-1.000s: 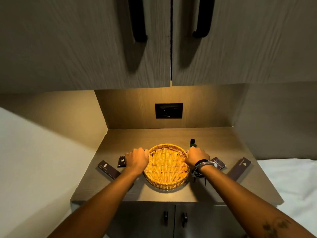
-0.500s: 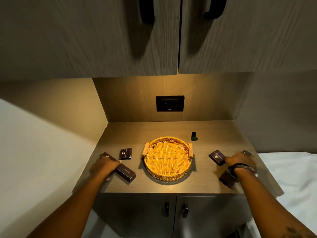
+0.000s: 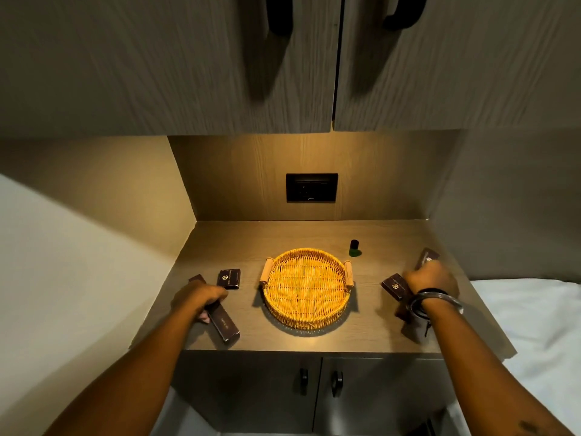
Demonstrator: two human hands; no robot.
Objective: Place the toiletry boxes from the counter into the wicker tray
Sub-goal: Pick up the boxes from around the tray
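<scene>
Hotel room: branded toiletry boxes, wicker tray, cabinet niche, bed linen alongside.

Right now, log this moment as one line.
left hand: closing on long box | right hand: on right long box | wicker tray: empty | boxes placed: none

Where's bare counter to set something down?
Free: the strip between the wicker tray and the back wall, left of the small bottle; the tray itself is empty. Crowded: both sides, with dark boxes under the left hand and right hand.
</scene>
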